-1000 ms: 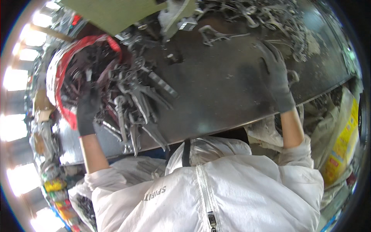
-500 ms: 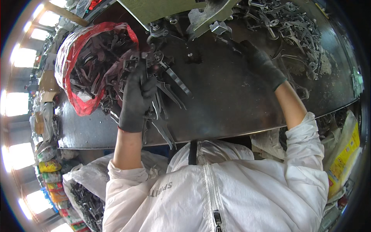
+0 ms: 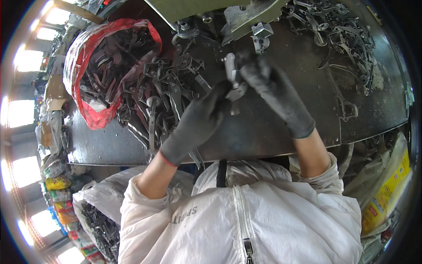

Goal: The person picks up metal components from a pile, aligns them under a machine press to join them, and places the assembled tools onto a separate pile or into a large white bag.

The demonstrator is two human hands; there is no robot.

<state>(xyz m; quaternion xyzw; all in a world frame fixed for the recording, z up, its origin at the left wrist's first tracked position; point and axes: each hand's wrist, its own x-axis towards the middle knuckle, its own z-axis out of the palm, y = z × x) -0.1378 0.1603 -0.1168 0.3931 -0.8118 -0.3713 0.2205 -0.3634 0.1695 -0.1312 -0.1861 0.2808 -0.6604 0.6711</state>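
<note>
My left hand point(image 3: 198, 123), in a dark grey glove, is closed with thumb and fingers on a small metal part with a rounded plate point(image 3: 238, 92). A brighter metal piece point(image 3: 230, 66) stands up from the same spot, against my right fingers; whether the two are joined I cannot tell. My right hand point(image 3: 277, 94), gloved alike, is bent in close from the right, its fingertips smeared by motion. Both hands are raised over the dark metal table point(image 3: 268, 136), below a green machine point(image 3: 250, 17) with a metal block point(image 3: 262, 30) at its lower edge.
A red-rimmed plastic bag point(image 3: 121, 108) full of dark metal parts lies at the left. Loose metal parts point(image 3: 151, 105) spill from it towards my left hand. Another heap of metal parts point(image 3: 347, 44) covers the far right. Sacks point(image 3: 94, 198) stand below the table's front edge.
My left hand has moved right from the loose parts, carrying a metal part. My right hand has come left from beside the machine's block, and both hands now meet at the middle.
</note>
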